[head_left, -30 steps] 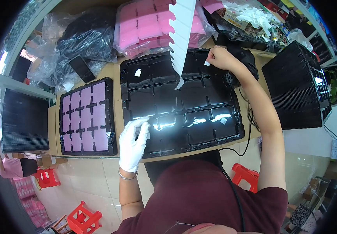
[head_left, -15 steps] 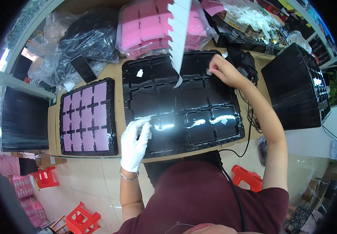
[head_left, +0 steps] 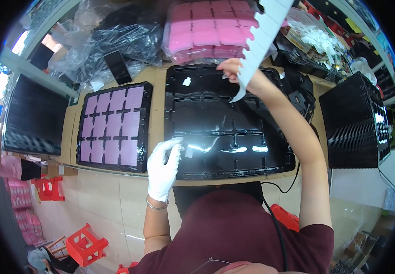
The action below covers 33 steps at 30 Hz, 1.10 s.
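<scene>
A large black plastic tray (head_left: 215,171), with moulded cells, lies in front of me. My left hand (head_left: 164,166), in a white glove, is at its left front edge. Its fingers are loosely bent, with a gap beside the thumb. Beside the fingertips is a small white piece (head_left: 188,153) on the tray. My right hand (head_left: 232,68), bare, is over the tray's far side with its fingers pinched together; what they hold, if anything, is hidden. Another white piece (head_left: 186,81) lies in the far left cell. A white strip with a notched edge (head_left: 257,48) hangs before my right wrist, partly covering it.
Left of the large tray is a black tray of purple sheets (head_left: 98,127). Stacked black trays stand at far left (head_left: 37,116) and far right (head_left: 350,123). Behind are a phone (head_left: 118,67), bagged pink pieces (head_left: 211,27) and a scrap heap (head_left: 318,36). A cable (head_left: 293,176) runs at right.
My right hand has moved left along the tray's far side, away from the far right cell. The view has shifted, and the strip now crosses my right wrist. My left hand stays near the front edge.
</scene>
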Tool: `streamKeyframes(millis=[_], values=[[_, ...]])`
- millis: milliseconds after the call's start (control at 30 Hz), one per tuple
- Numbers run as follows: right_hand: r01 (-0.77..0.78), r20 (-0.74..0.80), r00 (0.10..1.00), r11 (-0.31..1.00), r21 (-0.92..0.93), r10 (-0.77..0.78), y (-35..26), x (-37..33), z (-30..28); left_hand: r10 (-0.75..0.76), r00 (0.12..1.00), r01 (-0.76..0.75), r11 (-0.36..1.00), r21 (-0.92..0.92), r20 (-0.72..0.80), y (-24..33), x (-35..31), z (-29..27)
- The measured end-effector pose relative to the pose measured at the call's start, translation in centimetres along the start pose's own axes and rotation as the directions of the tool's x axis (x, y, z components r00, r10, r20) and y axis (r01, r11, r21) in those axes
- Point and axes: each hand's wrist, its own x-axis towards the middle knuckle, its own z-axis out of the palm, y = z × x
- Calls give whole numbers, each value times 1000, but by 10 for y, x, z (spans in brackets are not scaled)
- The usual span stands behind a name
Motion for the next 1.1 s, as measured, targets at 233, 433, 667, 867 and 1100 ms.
streamKeyframes(millis=[233,433,667,867,1100], values=[[384,264,912,420,-822,-315,27,56,69,-21,998,19,999,46,58,0,-5,-6],[215,217,975,385,-897,-39,16,72,80,-20,996,13,997,72,88,-1,-2,-13],[205,203,978,309,-929,-41,14,69,87,79,994,-85,994,73,82,-11,0,-14],[431,386,876,108,-896,-289,24,53,89,57,993,-63,996,55,107,-9,-2,-13],[-61,455,882,988,-145,121,6,-74,108,-93,989,71,980,-186,-115,-21,-12,-23]])
